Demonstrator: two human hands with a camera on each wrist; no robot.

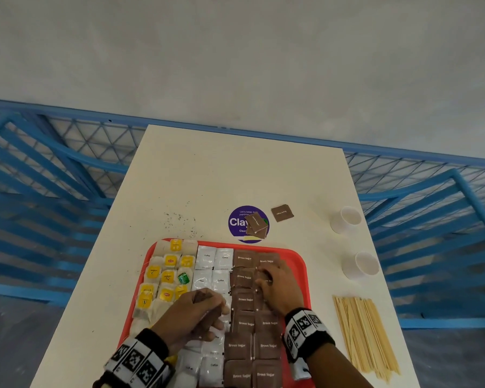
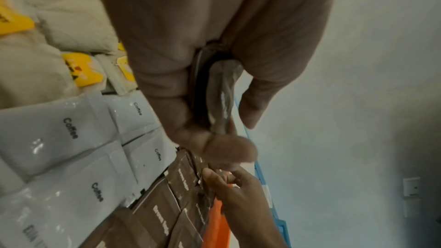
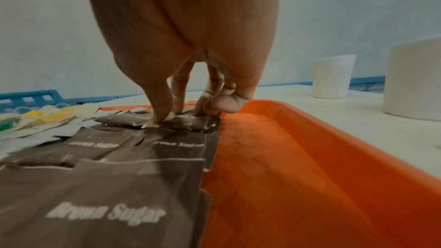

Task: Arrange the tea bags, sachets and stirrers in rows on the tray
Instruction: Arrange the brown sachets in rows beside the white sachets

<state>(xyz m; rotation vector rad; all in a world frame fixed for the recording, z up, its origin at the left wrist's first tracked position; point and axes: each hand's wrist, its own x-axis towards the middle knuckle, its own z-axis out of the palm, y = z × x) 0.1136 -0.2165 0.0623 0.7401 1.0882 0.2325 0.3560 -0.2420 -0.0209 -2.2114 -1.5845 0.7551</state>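
Note:
A red tray point(image 1: 300, 264) holds tea bags point(image 1: 168, 275) with yellow tags on its left, white coffee sachets point(image 1: 213, 264) in the middle and two columns of brown sugar sachets point(image 1: 245, 323) on the right. My left hand point(image 1: 207, 312) hovers over the coffee sachets and grips a small stack of brown sachets point(image 2: 219, 97) between thumb and fingers. My right hand point(image 1: 266, 278) presses its fingertips point(image 3: 162, 112) on one brown sugar sachet point(image 3: 188, 120) lying flat in the right column. Wooden stirrers point(image 1: 364, 337) lie in a bundle on the table, right of the tray.
Beyond the tray, a few brown sachets point(image 1: 256, 225) lie on a purple round sticker point(image 1: 235, 222), and one more brown sachet point(image 1: 282, 212) sits beside it. Two white paper cups point(image 1: 346, 219) point(image 1: 363, 264) stand at the right. Tea crumbs point(image 1: 177, 219) speckle the white table. Blue railings surround it.

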